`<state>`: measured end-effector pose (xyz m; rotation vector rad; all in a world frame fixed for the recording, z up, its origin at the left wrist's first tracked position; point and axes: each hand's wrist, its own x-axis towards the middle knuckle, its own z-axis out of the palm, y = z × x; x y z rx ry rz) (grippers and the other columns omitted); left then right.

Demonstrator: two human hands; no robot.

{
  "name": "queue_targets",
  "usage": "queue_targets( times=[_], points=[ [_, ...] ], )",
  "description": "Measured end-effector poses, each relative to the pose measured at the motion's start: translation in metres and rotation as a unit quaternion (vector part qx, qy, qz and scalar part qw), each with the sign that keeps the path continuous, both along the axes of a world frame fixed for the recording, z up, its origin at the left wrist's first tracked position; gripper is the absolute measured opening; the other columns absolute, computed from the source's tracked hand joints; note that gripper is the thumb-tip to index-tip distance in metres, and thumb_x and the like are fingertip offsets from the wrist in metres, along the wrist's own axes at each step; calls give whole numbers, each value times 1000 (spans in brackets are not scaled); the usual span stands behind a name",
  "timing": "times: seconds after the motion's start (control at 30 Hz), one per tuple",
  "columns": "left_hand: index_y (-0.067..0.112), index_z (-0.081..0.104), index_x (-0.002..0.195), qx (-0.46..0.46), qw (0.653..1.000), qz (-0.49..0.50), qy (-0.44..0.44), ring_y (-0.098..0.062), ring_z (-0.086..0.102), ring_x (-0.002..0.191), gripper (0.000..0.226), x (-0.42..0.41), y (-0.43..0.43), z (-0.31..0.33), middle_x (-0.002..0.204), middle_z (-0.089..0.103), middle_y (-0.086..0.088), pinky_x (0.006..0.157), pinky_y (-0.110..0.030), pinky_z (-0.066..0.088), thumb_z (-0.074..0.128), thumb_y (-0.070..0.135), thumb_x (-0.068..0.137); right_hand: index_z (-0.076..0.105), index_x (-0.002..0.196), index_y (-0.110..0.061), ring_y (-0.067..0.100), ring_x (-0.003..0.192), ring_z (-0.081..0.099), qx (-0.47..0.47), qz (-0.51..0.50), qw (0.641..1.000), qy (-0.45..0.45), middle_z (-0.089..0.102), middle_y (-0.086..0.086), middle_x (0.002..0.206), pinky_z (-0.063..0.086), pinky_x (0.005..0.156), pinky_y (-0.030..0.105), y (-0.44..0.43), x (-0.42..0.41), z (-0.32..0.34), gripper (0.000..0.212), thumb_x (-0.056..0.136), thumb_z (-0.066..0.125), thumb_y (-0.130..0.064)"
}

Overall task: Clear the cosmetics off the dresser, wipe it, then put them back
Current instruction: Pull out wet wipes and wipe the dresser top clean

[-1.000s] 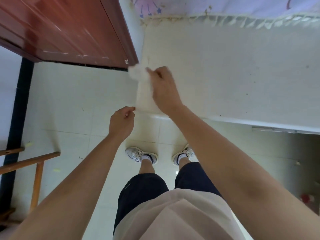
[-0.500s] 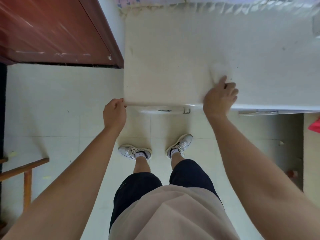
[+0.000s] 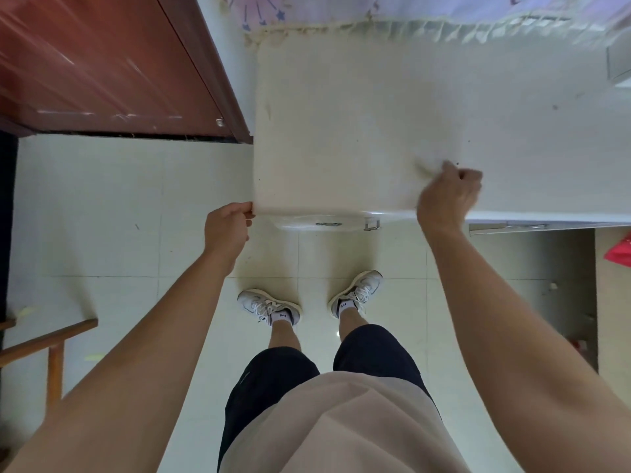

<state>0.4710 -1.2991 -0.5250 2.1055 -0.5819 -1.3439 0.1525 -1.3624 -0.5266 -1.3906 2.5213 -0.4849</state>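
Flat cream-white dresser top (image 3: 341,124), faintly speckled; blurred pale cloth (image 3: 431,165) near its front edge

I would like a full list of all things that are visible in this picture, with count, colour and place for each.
dresser: one, cream-white, centre and right
cloth: one, white, blurred, on the dresser near its front edge
wooden panel: one, red-brown, upper left
fringed fabric: one, pale lilac, top edge
floor tiles: many, pale, left and bottom
wooden frame: one, brown, lower left
red object: one, red, right edge
shoes: two, white, on the floor
left hand: one, pinches the dresser's front left corner
right hand: one, grips the cloth
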Motion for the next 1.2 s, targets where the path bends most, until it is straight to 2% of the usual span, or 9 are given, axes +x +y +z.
queue_targets(
  times=[0.07, 0.17, 0.3, 0.5, 0.63, 0.7, 0.83, 0.93, 1.2],
  points=[
    [17, 71, 110, 2, 1000, -20, -1, -10, 57, 83, 47, 6, 1, -3, 96, 67, 2, 65, -20, 47, 36, -5, 88, 52, 133, -4, 38, 101, 49, 7, 5, 997, 77, 51, 22, 116, 38, 87, 43, 23, 4, -19, 41, 94, 39, -4],
    [20, 70, 115, 7, 996, -85, -19, -8, 54, 80, 54, 18, 1, -5, 102, 65, 0, 65, -18, 44, 33, -9, 88, 56, 127, 2, 40, 84, 54, -22, 136, 984, 114, 57, 25, 101, 44, 75, 42, 40, 73, -40, 48, 80, 52, 7],
    [21, 69, 119, 21, 985, -162, -55, -14, 54, 94, 65, 38, 6, -4, 107, 61, -1, 67, -15, 41, 29, -14, 82, 52, 129, 6, 36, 80, 52, -21, 302, 952, 47, 55, 22, 98, 47, 75, 41, 53, 180, -26, 61, 68, 50, 12],
    [14, 64, 118, 30, 991, -99, -86, -16, 56, 92, 56, 64, 12, -2, 102, 63, -3, 67, -19, 43, 32, -16, 83, 59, 124, 4, 38, 93, 52, 26, 410, 906, -102, 53, 24, 106, 50, 84, 42, 35, 247, -10, 48, 77, 51, 14],
    [11, 65, 118, 27, 996, -62, -52, -11, 58, 87, 52, 62, 3, -1, 102, 66, -2, 74, -23, 44, 34, -14, 85, 63, 128, -9, 28, 99, 58, -39, 304, 918, -252, 54, 15, 112, 42, 92, 23, 3, 217, 9, 32, 100, 47, -11],
    [11, 68, 115, 16, 998, -43, -34, -8, 59, 83, 50, 53, -3, -1, 102, 69, -1, 70, -21, 45, 33, -11, 86, 63, 128, -11, 26, 98, 59, -84, 212, 948, -221, 53, 13, 112, 40, 91, 20, -15, 180, 6, 32, 101, 46, -14],
    [13, 69, 110, -4, 1000, -12, -9, -5, 60, 78, 50, 36, -8, -4, 95, 71, 3, 70, -21, 47, 32, -9, 85, 60, 130, -8, 35, 95, 56, -70, 124, 988, -57, 56, 17, 109, 46, 86, 39, 4, 125, -25, 34, 99, 47, -13],
    [15, 68, 106, -17, 1000, 23, -8, -3, 60, 75, 46, 33, -10, -4, 92, 70, 4, 64, -17, 46, 33, -7, 87, 59, 128, -1, 34, 82, 55, -91, 176, 980, 4, 59, 18, 98, 47, 75, 41, 41, 150, -41, 34, 95, 56, -6],
    [8, 67, 113, 2, 998, 65, -11, -7, 59, 76, 41, 53, -10, 1, 101, 71, -5, 65, -17, 43, 37, -6, 89, 67, 113, 2, 40, 86, 56, -9, 425, 894, -141, 57, 22, 96, 50, 79, 44, 19, 252, -15, 40, 77, 52, 13]
  ],
)
